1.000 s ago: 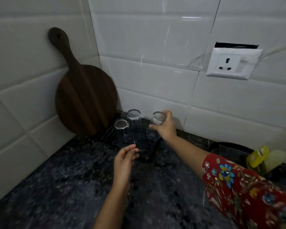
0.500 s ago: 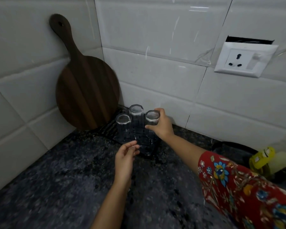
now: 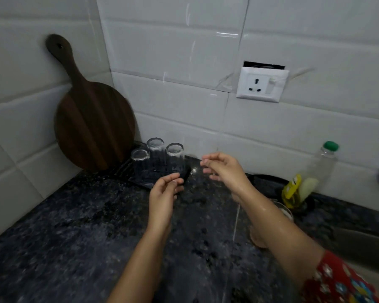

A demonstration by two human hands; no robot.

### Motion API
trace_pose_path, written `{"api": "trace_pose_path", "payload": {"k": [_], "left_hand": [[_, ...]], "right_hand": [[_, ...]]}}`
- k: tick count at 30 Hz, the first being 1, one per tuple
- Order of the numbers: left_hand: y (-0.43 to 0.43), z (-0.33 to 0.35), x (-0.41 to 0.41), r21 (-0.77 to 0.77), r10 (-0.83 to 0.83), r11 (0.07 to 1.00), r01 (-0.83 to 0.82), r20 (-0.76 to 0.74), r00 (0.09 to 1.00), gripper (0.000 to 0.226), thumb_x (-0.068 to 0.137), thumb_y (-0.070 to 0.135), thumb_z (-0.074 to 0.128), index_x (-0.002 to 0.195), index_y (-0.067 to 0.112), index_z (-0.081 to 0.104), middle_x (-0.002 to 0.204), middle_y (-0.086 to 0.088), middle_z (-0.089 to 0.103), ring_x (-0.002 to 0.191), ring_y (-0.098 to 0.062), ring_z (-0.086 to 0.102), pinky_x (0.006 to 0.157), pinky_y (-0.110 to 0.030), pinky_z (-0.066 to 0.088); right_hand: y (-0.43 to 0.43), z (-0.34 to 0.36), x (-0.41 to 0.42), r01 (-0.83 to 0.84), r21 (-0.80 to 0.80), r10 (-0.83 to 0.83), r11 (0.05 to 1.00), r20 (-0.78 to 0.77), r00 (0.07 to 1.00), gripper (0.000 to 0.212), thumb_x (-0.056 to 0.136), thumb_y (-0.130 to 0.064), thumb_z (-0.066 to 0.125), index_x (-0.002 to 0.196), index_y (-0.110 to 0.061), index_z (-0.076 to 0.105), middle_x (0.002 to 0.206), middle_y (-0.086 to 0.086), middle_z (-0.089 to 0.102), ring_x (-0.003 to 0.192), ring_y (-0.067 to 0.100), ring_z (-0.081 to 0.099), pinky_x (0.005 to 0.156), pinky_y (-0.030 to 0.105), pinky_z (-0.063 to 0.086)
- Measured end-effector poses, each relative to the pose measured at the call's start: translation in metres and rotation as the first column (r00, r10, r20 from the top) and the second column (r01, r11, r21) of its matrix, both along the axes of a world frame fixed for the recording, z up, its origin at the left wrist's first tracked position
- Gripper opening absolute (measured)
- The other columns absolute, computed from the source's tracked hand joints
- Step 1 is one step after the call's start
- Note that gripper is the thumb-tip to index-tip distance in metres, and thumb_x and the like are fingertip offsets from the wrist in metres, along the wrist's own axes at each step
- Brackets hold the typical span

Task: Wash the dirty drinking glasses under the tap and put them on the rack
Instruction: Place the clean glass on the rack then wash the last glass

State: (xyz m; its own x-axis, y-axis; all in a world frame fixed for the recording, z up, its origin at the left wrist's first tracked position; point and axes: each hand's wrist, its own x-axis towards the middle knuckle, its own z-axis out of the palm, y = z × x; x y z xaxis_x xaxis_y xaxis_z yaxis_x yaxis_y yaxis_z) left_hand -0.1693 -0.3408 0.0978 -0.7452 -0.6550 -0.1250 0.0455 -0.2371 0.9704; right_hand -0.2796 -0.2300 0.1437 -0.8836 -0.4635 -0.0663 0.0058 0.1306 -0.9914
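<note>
From the head view, three glasses (image 3: 157,157) stand on the black rack (image 3: 126,169) in the corner of the dark stone desk (image 3: 74,237), close together in a small cluster. Each is upside down, mouth on the rack and thick base up, so its long axis runs straight up and down. None looks tilted.

Both hands hang over the desk in front of the rack, and neither touches a glass. The left hand (image 3: 164,193) is at the rack's front edge with its grip loosely curled around nothing. The right hand (image 3: 223,169) is just to the right of the nearest glass, clear of it. Its fingers are also slack and half bent, and its grip is empty. The glasses lie ahead and a little left of both grips, with the left hand nearer the rack and the right hand nearer the rightmost glass.

We judge this placing to be finished. Behind the right forearm, a rounded, brownish, glass-like shape (image 3: 281,212) sits on the desk, mostly hidden. We cannot tell whether it is another dirty glass or which way it lies. If it is one, it lies right of and nearer to us than both grips, closest to the right hand.

A round wooden board (image 3: 92,127) leans against the wall beside the rack.
</note>
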Motion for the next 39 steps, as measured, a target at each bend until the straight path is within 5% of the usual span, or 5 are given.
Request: {"api": "trace_pose_path", "payload": {"k": [6, 10, 14, 29, 39], "left_hand": [[0.065, 0.001, 0.015, -0.031, -0.216, 0.976, 0.216, 0.023, 0.976, 0.018, 0.099, 0.012, 0.051, 0.107, 0.015, 0.067, 0.097, -0.001, 0.073, 0.084, -0.009, 0.068, 0.07, -0.017, 0.048], [0.095, -0.009, 0.025, 0.004, -0.277, 0.961, 0.277, 0.046, 0.96, 0.017, 0.098, 0.01, 0.052, 0.101, 0.016, 0.068, 0.092, -0.001, 0.072, 0.078, -0.007, 0.067, 0.063, -0.011, 0.048], [0.118, -0.017, 0.035, 0.026, -0.299, 0.954, 0.297, 0.094, 0.95, 0.018, 0.098, 0.01, 0.051, 0.097, 0.018, 0.068, 0.092, -0.001, 0.071, 0.077, -0.008, 0.065, 0.066, -0.014, 0.048], [0.169, -0.032, 0.039, 0.059, -0.23, 0.973, 0.225, 0.123, 0.965, 0.018, 0.098, 0.006, 0.049, 0.103, 0.011, 0.065, 0.094, -0.005, 0.07, 0.081, -0.013, 0.065, 0.065, -0.013, 0.051], [0.301, -0.035, 0.002, 0.013, -0.366, 0.93, 0.367, 0.104, 0.925, 0.018, 0.096, 0.001, 0.05, 0.107, 0.003, 0.064, 0.092, -0.009, 0.069, 0.077, -0.015, 0.062, 0.066, -0.013, 0.053]], "right_hand": [[0.107, -0.007, 0.025, 0.115, 0.15, -0.076, 0.982, -0.242, 0.967, 0.009, 0.087, -0.019, 0.066, 0.093, -0.026, 0.065, 0.098, 0.0, 0.07, 0.091, 0.013, 0.064, 0.081, 0.026, 0.05], [0.164, -0.035, 0.04, 0.299, 0.314, -0.153, 0.901, -0.416, 0.896, 0.069, 0.073, -0.032, 0.079, 0.133, -0.028, 0.044, 0.138, -0.008, 0.045, 0.129, 0.01, 0.039, 0.105, 0.034, 0.037], [0.18, -0.079, 0.041, 0.356, 0.365, -0.274, 0.86, -0.259, 0.926, 0.112, 0.061, -0.035, 0.087, 0.148, -0.029, 0.016, 0.153, 0.0, 0.028, 0.14, 0.023, 0.027, 0.111, 0.045, 0.032], [0.201, -0.116, 0.051, 0.365, -0.116, -0.355, 0.924, 0.099, 0.93, 0.074, 0.065, -0.011, 0.085, 0.127, -0.02, 0.047, 0.117, 0.0, 0.063, 0.11, 0.016, 0.061, 0.082, 0.022, 0.05], [0.377, -0.082, 0.068, 0.392, -0.298, -0.236, 0.87, 0.448, 0.863, 0.051, 0.072, -0.035, 0.075, 0.119, -0.021, 0.058, 0.112, 0.01, 0.069, 0.104, 0.028, 0.065, 0.093, 0.051, 0.05]]}}
